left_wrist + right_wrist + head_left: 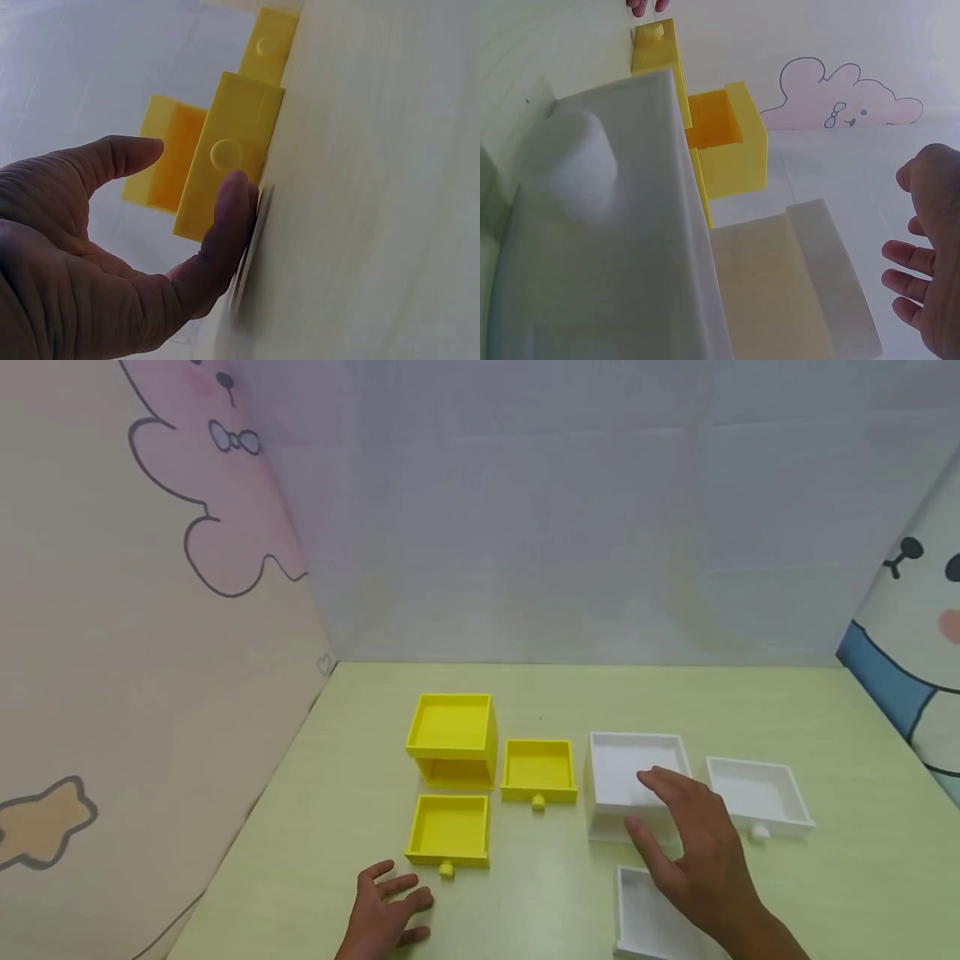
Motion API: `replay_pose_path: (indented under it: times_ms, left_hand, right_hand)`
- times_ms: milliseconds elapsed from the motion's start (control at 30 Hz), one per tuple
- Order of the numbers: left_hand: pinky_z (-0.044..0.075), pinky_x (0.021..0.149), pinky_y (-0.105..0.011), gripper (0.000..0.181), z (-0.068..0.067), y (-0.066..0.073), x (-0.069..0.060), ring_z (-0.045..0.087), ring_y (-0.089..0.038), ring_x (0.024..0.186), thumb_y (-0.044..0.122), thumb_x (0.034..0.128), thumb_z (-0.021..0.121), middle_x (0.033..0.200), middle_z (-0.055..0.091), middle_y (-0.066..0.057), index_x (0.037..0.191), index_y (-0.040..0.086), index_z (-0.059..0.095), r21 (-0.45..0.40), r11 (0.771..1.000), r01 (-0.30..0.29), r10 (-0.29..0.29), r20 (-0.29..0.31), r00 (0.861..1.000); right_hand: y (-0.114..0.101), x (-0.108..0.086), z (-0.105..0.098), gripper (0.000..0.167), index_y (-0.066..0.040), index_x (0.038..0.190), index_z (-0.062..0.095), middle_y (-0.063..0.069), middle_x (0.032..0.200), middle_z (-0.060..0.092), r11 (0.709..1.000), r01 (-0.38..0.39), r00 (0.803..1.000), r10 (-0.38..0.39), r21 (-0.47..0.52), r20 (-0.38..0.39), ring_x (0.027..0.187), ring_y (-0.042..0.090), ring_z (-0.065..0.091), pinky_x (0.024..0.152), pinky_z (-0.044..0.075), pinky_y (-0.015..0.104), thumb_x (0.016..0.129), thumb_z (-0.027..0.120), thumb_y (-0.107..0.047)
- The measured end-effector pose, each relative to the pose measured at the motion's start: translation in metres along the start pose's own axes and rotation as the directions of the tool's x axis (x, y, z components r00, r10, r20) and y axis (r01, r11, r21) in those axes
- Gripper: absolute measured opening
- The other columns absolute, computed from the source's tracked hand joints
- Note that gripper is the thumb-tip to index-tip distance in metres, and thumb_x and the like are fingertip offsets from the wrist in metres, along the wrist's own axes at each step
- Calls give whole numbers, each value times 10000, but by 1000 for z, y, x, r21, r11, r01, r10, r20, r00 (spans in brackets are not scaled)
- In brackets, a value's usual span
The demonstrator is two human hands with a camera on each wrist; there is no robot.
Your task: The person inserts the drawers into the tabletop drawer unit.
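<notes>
Right hand, released, near white cabinet; left hand, released, seven o'clock of front yellow drawer. Could knock front white drawer, cabinet's six o'clock, askew by dipping low.

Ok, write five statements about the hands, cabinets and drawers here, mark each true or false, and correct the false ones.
1. In the head view, the yellow cabinet stands left of the white cabinet. True.
2. The near yellow drawer lies outside the yellow cabinet. True.
3. The left hand grips the near yellow drawer. False: the left hand holds nothing.
4. Every drawer is yellow. False: the near white drawer and the far white drawer are not.
5. In the head view, the right hand overlaps the white cabinet. True.
</notes>
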State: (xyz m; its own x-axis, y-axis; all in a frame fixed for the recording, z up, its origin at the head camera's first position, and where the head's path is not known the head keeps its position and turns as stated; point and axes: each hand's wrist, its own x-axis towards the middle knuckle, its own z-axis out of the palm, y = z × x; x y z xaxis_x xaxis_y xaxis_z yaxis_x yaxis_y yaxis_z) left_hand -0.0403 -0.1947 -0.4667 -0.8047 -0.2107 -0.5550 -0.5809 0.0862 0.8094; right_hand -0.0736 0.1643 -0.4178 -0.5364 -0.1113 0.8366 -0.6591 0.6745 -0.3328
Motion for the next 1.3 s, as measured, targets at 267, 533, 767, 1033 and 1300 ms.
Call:
replay_pose_path:
  times_ms: [267,533,767,1033,1300]
  left_hand:
    - [587,743,-377,607,3,-6,-7,726,-220,893,149,968,641,1029,740,-118,1366,-192,333,34,999,-6,-3,267,964]
    - [584,765,-425,667,17,-11,-12,726,-297,940,175,957,638,1092,724,-168,1410,-165,285,-53,999,-14,32,361,932]
    - [582,774,-411,700,18,-7,-8,724,-295,947,212,969,617,1122,715,-132,1441,-138,236,-26,999,25,-14,356,935]
    - [577,796,-412,738,21,-9,-5,716,-309,987,229,1003,584,1152,705,-181,1470,-134,144,-151,986,74,-15,358,934]
    - [568,832,-399,640,20,-15,-1,701,-283,1042,225,1046,517,1168,695,-205,1490,-91,181,-339,932,130,6,372,928]
  right_hand:
    - [-12,-1,20,505,46,1140,663,109,1068,691,999,-5,999,3,42,38,963,278,620,1011,339,150,1002,536,-422]
    - [-23,1,30,516,9,1201,636,72,1107,667,995,-73,990,65,62,127,982,226,622,962,379,135,1009,513,-454]
    - [-31,14,43,460,15,1181,639,76,1103,675,995,-42,992,31,85,126,985,222,636,938,444,183,998,559,-399]
    - [-44,31,64,475,-26,1238,600,85,1112,664,939,-344,881,318,14,350,922,217,692,781,573,403,838,803,-183]
    - [-57,48,81,650,-51,1450,457,139,1373,551,834,-550,707,445,31,550,1111,311,651,884,541,475,909,740,-273]
